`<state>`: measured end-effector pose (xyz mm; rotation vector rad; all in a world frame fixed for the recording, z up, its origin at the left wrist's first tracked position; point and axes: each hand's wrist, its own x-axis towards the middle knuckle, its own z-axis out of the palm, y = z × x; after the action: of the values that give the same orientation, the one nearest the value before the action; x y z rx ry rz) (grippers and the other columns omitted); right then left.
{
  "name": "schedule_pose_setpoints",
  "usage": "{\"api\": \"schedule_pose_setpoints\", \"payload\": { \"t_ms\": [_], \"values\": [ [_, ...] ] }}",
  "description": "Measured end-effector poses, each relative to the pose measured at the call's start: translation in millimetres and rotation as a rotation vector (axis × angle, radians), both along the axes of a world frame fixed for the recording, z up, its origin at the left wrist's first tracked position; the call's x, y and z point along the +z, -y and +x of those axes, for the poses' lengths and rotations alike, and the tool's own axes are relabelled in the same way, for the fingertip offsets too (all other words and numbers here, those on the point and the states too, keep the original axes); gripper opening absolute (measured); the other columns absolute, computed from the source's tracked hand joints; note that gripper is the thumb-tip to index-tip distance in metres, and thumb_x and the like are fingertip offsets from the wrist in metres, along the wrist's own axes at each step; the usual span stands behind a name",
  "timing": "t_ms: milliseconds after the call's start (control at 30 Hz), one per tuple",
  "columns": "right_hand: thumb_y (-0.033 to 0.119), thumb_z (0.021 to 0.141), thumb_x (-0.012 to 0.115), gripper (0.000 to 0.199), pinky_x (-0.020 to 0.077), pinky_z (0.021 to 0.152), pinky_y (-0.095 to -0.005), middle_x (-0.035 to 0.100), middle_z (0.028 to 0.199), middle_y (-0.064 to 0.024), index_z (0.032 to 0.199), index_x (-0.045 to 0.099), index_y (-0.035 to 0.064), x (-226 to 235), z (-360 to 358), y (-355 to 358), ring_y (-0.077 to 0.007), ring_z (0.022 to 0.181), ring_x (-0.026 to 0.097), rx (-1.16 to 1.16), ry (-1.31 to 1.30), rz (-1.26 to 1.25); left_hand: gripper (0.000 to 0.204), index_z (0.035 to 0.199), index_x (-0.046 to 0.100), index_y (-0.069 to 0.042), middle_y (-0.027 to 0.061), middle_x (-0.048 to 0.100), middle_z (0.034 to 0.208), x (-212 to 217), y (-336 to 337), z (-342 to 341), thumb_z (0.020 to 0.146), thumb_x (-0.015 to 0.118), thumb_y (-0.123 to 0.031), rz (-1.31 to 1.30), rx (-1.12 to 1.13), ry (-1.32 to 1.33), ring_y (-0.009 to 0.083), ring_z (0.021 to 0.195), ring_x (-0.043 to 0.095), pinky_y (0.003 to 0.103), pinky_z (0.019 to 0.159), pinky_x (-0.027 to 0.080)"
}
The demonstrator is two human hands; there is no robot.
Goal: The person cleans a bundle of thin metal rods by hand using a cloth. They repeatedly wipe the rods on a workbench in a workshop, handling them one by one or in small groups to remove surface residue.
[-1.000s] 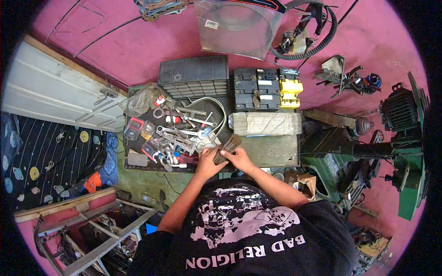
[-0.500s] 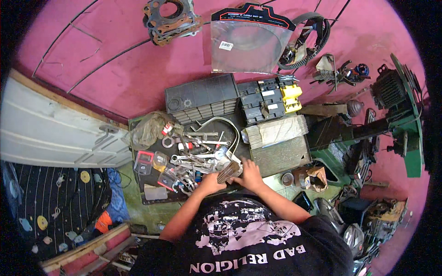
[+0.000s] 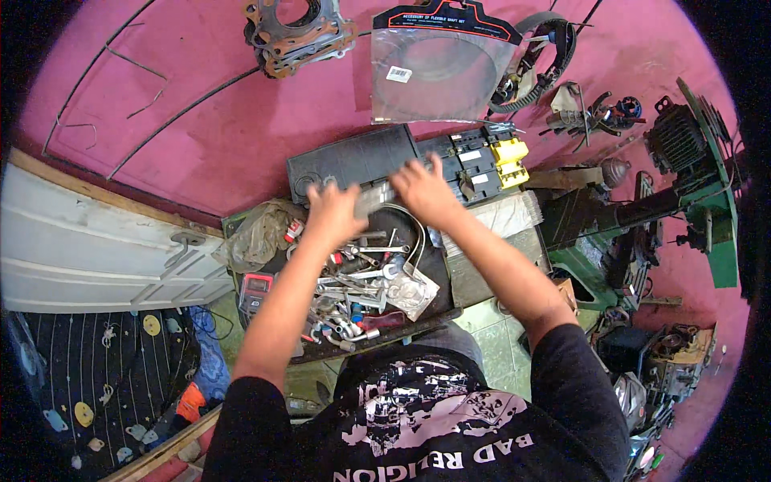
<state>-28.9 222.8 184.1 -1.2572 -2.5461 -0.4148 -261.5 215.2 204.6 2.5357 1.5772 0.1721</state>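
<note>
Since the earlier frames both arms have stretched forward: the hands, then close to the body at the near edge of the tool tray (image 3: 438, 309), are now at its far side by the black case (image 3: 353, 157). The left hand (image 3: 336, 210) and right hand (image 3: 424, 189), fingers loosely curled, hold between them a pale, flat, motion-blurred object (image 3: 374, 198); how firmly either grips it cannot be told. Loose wrenches (image 3: 353, 281) lie in the tray under the forearms.
</note>
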Motion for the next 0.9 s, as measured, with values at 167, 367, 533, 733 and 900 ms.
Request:
{"api": "schedule_pose_setpoints", "payload": {
  "t_ms": [167,367,533,733,900],
  "values": [
    [0.023,0.085,0.063,0.031,0.0402,0.094,-0.0545,0.065,0.114,-0.0063,0.114,0.061,0.0118,6.5,4.1,-98.1,-0.0268,0.112,0.057,-0.103,0.013,-0.127,0.047,0.111,0.068,-0.014,0.0098,0.067,0.110,2.2,-95.9,8.4,0.071,0.077,-0.036,0.131,0.076,-0.034,0.0321,0.111,0.056,0.058,0.094,0.036],
    [0.030,0.084,0.068,0.045,0.0416,0.098,-0.0552,0.061,0.126,-0.0119,0.124,0.058,0.0106,-15.7,14.1,-119.9,-0.0331,0.123,0.053,-0.299,0.001,-0.325,0.054,0.122,0.064,-0.014,0.0101,0.060,0.124,-22.8,-95.5,22.3,0.076,0.076,-0.038,0.252,0.267,0.036,0.0318,0.120,0.050,0.058,0.095,0.036],
    [0.035,0.091,0.060,0.049,0.0340,0.104,-0.0605,0.060,0.131,-0.0135,0.135,0.052,0.0147,-36.3,23.7,-107.1,-0.0351,0.127,0.051,-0.183,-0.002,-0.119,0.071,0.142,0.045,0.001,0.0174,0.052,0.141,-51.9,-66.5,32.3,0.085,0.070,-0.034,0.326,0.359,0.116,0.0324,0.129,0.046,0.061,0.099,0.033],
    [0.045,0.101,0.040,0.054,0.0190,0.110,-0.0707,0.047,0.148,-0.0090,0.149,0.039,0.0199,-31.8,9.4,-103.0,-0.0333,0.139,0.040,-0.312,-0.039,-0.285,0.069,0.147,0.037,0.001,0.0193,0.041,0.152,-52.2,-81.1,45.3,0.092,0.059,-0.034,0.196,0.415,0.019,0.0315,0.146,0.030,0.073,0.103,0.025],
    [0.045,0.101,0.039,0.059,0.0040,0.113,-0.0726,0.033,0.159,-0.0034,0.154,0.030,0.0219,-28.1,-2.9,-93.5,-0.0315,0.147,0.026,-0.400,0.028,-0.225,0.069,0.150,0.036,-0.003,0.0153,0.034,0.157,-49.9,-73.3,49.9,0.094,0.057,-0.036,0.243,0.400,-0.062,0.0360,0.147,0.025,0.074,0.104,0.023]
  ]
}}
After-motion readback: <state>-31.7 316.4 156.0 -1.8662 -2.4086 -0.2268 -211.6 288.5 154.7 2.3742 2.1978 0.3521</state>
